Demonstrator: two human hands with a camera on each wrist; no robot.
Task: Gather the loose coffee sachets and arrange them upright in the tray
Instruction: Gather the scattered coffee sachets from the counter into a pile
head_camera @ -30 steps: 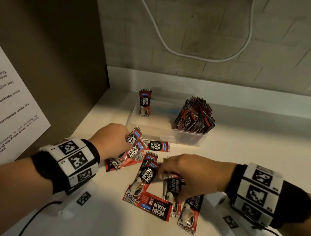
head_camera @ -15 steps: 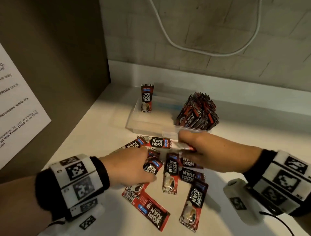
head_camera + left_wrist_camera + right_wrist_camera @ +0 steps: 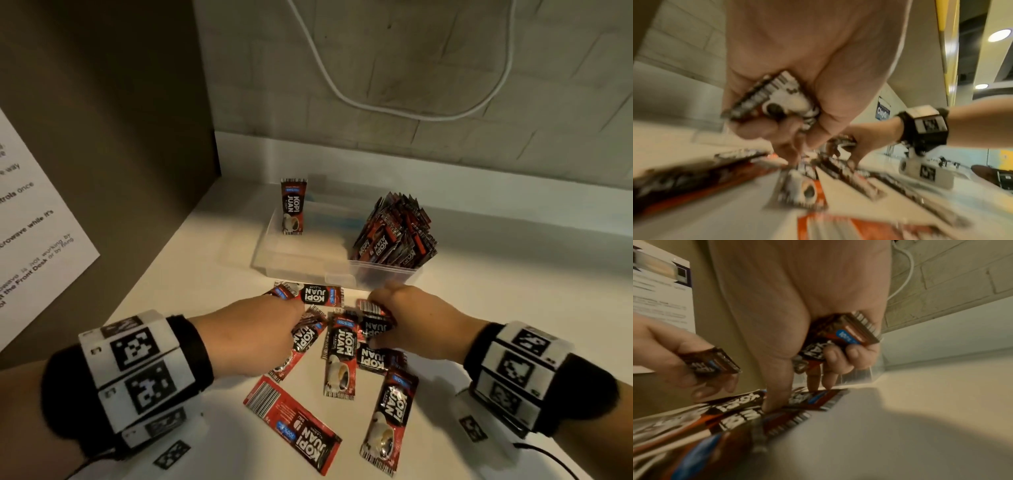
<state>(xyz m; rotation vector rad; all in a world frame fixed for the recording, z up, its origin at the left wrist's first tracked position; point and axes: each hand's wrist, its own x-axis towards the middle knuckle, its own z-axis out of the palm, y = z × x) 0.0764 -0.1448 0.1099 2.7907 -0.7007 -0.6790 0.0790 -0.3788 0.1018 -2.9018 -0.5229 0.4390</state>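
Left hand, palm down over the scatter: fingers curled round a small stack of sachets, seen in the left wrist view as a barcode-edged bundle pressed into the palm. Right hand, likewise low over the scatter: ring and little fingers folded over a second held bundle; thumb and two straighter fingertips pressed down on a flat sachet directly beneath.

Loose coffee sachets flat on the white tabletop, between and below both sets of fingers, several overlapping; one just beyond the left fingertips, two more on the wrist side of both hands.

Clear tray beyond the fingertips, close to the right knuckles: single upright sachet at its far left end, dense leaning cluster of sachets at its right end.

Marker-patterned wristbands on both wrists. White cable looped on the wall behind; printed notice off to the left of the left hand.
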